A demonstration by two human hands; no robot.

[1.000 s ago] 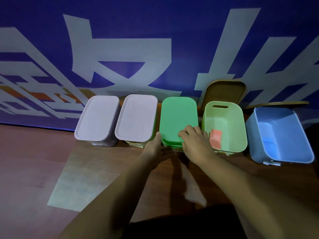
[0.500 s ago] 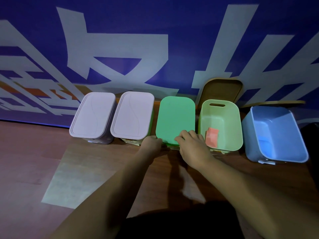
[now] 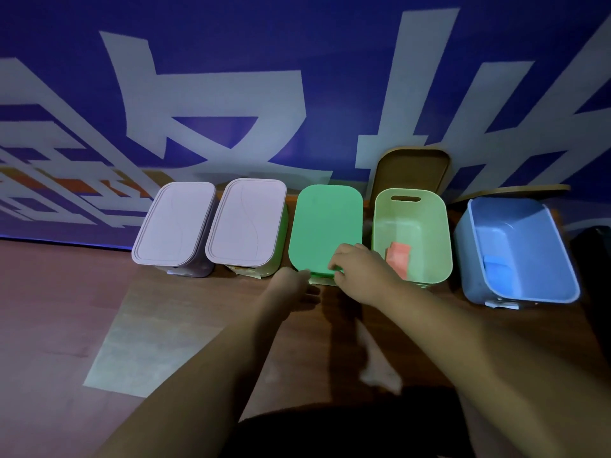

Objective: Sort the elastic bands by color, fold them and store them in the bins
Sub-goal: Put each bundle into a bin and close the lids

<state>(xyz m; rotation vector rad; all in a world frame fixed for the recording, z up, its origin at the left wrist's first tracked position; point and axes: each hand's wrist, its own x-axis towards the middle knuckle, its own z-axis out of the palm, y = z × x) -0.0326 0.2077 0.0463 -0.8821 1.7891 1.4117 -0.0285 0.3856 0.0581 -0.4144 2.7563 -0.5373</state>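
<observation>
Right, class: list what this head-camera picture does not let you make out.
- What lies under the left lilac lid, the right lilac lid and the green lid: head view, lids cover the bins.
- Left hand, its grip: head view, fingertips lost in shadow below the green lid.
- Dark object at right: head view, cut by the frame edge.
</observation>
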